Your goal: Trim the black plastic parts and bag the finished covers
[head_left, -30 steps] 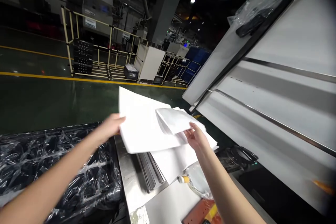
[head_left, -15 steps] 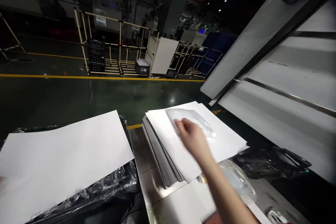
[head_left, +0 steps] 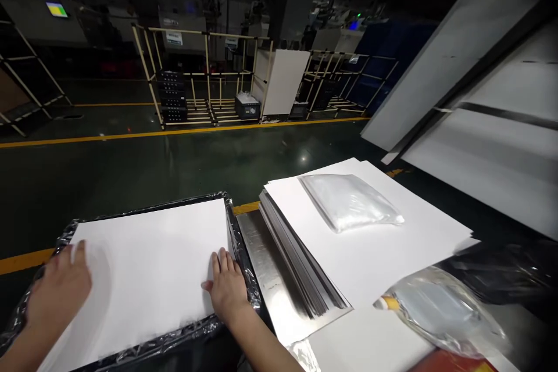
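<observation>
A large white sheet (head_left: 148,267) lies flat on a black tray wrapped in clear film (head_left: 238,232) at the lower left. My left hand (head_left: 58,290) presses flat on the sheet's left edge, fingers open. My right hand (head_left: 226,285) rests flat on the sheet's right edge by the tray rim, fingers spread. To the right, a stack of thin metal plates (head_left: 300,273) topped with white sheets (head_left: 375,238) sits on a steel table (head_left: 261,256). A clear plastic bag (head_left: 349,200) lies on that stack.
A plastic bag holding something with a yellow cap (head_left: 440,314) lies at the lower right. A large grey panelled machine (head_left: 488,122) stands to the right. Beyond are a green floor with yellow lines (head_left: 174,131) and pipe racks (head_left: 196,81).
The white sheet was lifted off the stack, carried left and laid on the wrapped tray. My right hand left the plastic bag and came to the sheet's right edge. The view shifted left.
</observation>
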Motion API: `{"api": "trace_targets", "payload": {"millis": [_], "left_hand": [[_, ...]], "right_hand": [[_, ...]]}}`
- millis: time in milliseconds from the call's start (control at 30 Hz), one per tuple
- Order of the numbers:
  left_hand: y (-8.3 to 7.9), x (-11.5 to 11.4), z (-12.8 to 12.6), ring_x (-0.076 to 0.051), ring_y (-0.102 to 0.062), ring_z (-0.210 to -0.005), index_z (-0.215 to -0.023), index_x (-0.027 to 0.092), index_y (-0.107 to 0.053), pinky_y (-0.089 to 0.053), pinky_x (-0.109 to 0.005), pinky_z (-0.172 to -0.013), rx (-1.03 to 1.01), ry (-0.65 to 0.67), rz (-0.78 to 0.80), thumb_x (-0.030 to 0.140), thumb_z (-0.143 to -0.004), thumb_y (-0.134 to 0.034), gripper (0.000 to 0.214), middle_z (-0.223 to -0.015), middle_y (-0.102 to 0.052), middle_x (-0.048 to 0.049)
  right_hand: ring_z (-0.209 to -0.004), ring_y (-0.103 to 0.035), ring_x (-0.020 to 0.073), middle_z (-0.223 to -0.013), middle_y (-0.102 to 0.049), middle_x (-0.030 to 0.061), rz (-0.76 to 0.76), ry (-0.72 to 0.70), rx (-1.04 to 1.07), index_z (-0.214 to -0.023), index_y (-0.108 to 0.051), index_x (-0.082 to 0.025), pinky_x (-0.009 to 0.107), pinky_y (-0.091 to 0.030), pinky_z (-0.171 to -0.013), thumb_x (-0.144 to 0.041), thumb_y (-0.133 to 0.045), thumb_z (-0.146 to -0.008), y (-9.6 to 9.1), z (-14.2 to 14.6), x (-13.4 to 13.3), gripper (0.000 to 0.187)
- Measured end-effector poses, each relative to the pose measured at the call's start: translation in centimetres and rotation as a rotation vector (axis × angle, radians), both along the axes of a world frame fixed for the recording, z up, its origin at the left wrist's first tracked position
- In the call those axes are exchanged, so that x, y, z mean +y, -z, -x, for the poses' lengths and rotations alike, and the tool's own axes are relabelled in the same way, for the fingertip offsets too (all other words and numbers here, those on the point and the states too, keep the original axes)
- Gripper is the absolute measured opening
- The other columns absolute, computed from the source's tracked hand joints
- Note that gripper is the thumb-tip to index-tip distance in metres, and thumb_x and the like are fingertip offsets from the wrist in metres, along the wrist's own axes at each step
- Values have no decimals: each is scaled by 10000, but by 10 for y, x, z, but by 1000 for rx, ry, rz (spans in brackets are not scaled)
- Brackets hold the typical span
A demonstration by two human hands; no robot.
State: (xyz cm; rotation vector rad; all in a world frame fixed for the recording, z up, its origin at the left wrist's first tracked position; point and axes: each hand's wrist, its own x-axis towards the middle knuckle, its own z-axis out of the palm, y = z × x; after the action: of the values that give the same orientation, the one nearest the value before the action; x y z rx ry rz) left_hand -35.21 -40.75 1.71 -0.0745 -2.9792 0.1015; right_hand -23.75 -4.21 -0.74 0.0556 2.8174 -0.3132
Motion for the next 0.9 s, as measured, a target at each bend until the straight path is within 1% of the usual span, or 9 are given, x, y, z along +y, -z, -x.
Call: {"api": "trace_targets", "payload": {"millis": [67, 133, 267, 400, 500, 600, 700, 800, 900], "left_hand": [[20, 5, 14, -349, -313, -1463, -1586, 136, -305, -358, -524, -1129, 7, 70, -34, 399, -1041, -194, 616, -1615, -320, -184], [38, 6, 30, -292, -274, -1499, -1577, 260, -359, -281, -473, -1199, -8, 114, -80, 474, -1048, -241, 583, -1650, -291, -77], [64, -4, 43, -373, -242, -1508, -1576, 325, -371, -268, -575, -1188, -25, 31, -169, 483, -1051, -313, 551, -1669, -258, -63], [67, -10, 41, -404, -279, -1488, -1547, 333, -422, -318, -623, -1149, -48, -8, -202, 470, -1039, -353, 530, -1659, -284, -64], [55, 8, 49, -420, -388, -1420, -1466, 176, -527, -353, -637, -1117, -56, 31, -196, 344, -1003, -399, 509, -1560, -425, -177], [41, 59, 61, -349, -392, -1434, -1445, 99, -520, -286, -568, -1188, -66, 244, -196, 217, -965, -445, 499, -1547, -432, -200], [35, 138, 70, -266, -288, -1505, -1514, 215, -453, -216, -493, -1242, -100, 593, -227, 234, -1010, -480, 506, -1651, -303, -84], [38, 210, 77, -280, -230, -1528, -1534, 265, -425, -182, -537, -1248, -114, 824, -280, 327, -1046, -507, 499, -1664, -276, -57], [46, 248, 83, -317, -277, -1507, -1512, 258, -457, -185, -603, -1232, -130, 918, -339, 380, -1041, -545, 494, -1627, -349, -85]], "right_hand": [[-1551, -191, 359, -1656, -82, 209, -20, -5, -17, -1622, -176, -89, 549, -285, -1234, -437, -526, -1014, 2, -2, -3, 783], [-1552, -195, 342, -1657, -87, 204, -33, -5, -25, -1621, -181, -89, 517, -290, -1240, -440, -537, -1010, 1, 0, -3, 790], [-1561, -174, 305, -1662, -71, 181, -36, 1, -14, -1624, -175, -101, 464, -283, -1255, -419, -526, -1017, -4, 3, -1, 770], [-1567, -122, 312, -1656, -31, 178, -14, -2, -5, -1621, -170, -88, 490, -269, -1256, -376, -517, -1020, -4, 0, 0, 751], [-1565, -112, 339, -1655, -27, 192, 3, 2, 1, -1614, -166, -63, 518, -263, -1252, -360, -519, -1014, -2, -1, -2, 757], [-1559, -134, 364, -1656, -57, 210, 23, 13, 17, -1609, -177, -45, 537, -254, -1250, -362, -534, -1001, 2, -2, -2, 773], [-1552, -175, 373, -1661, -103, 215, 48, 29, 51, -1610, -205, -51, 543, -267, -1243, -394, -522, -998, 7, -6, 0, 770], [-1552, -197, 350, -1672, -144, 196, 72, 46, 96, -1614, -246, -83, 511, -274, -1248, -478, -479, -1002, 10, -12, 3, 764], [-1571, -134, 318, -1689, -109, 173, 112, 68, 173, -1604, -299, -100, 465, -229, -1273, -593, -410, -1001, 7, -17, 7, 787]]}}
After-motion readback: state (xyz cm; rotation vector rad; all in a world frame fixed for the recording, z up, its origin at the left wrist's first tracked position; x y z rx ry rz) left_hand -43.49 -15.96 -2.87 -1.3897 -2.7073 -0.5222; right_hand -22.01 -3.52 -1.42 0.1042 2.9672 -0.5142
